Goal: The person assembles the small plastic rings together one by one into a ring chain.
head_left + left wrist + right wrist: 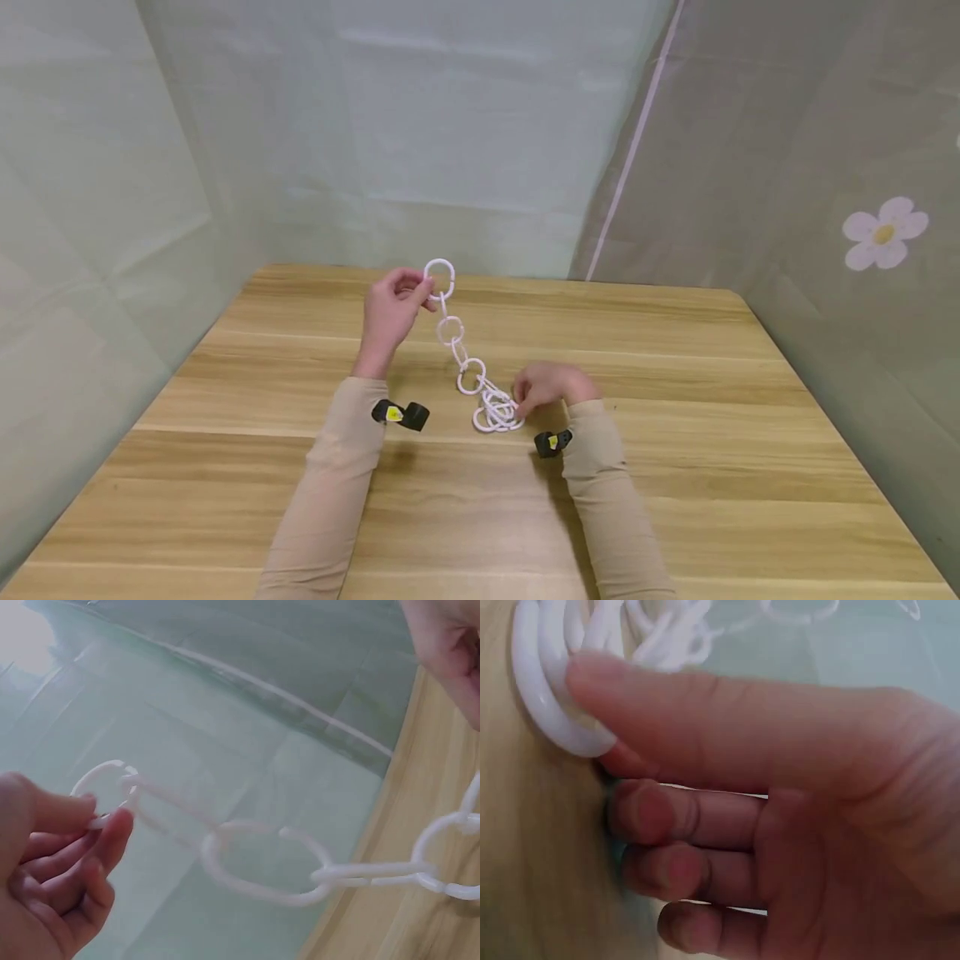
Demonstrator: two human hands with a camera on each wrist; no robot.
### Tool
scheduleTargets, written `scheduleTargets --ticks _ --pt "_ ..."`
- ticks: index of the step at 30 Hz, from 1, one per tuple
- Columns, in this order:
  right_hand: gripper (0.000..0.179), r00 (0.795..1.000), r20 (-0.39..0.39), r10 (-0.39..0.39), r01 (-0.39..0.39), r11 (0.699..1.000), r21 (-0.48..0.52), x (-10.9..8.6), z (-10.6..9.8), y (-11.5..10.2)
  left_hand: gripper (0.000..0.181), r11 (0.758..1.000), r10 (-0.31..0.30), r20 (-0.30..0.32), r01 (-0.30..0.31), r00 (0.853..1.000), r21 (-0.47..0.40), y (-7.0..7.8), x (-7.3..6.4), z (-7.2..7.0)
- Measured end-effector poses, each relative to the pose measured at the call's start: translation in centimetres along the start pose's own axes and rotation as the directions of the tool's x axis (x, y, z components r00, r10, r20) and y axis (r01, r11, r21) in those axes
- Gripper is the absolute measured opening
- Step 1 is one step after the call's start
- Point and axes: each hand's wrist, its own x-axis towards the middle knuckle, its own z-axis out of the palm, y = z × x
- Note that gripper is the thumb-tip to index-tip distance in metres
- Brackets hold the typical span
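A chain of white plastic rings (497, 410) lies partly heaped on the wooden table, and the rest rises from the heap toward the upper left. My left hand (392, 310) pinches the ring at its raised end between thumb and forefinger. From there several links hang in a slanting line, and a large oval link (262, 889) with a small gap shows in the left wrist view. At the right side of the heap is my right hand (549, 385). Its thumb and forefinger pinch a white ring (529, 682), with the other fingers curled below.
The wooden table (712, 467) has rounded far corners. Behind it hang pale green sheets (480, 125), and a darker one at the right carries a printed white flower (862, 227). Black wrist cameras (414, 416) are strapped over both beige sleeves.
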Motion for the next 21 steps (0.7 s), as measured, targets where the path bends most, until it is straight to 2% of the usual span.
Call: scheduleTargets --ticks 5,10,15,21 --pt "0.016 0.998 0.003 -0.060 0.060 0.998 -0.015 0.1 0.1 0.4 0.027 0.998 -0.030 -0.146 0.022 0.989 -0.050 -0.6 0.5 -2.0" --pt "0.016 0.989 -0.017 -0.149 0.150 0.985 0.085 -0.3 0.0 2.0 0.017 0.993 -0.099 -0.196 0.085 0.976 -0.079 -1.2 0.9 -4.0" --pt "0.017 0.990 -0.077 -0.116 0.131 0.962 0.239 -1.5 -0.5 3.8 0.010 0.983 -0.161 -0.224 0.135 0.961 -0.124 -2.2 1.4 -5.4" --pt "0.017 0.979 -0.194 -0.056 0.115 0.945 0.306 -3.3 -0.9 6.3 0.008 0.978 -0.178 -0.269 0.139 0.946 -0.158 -3.4 1.8 -6.3"
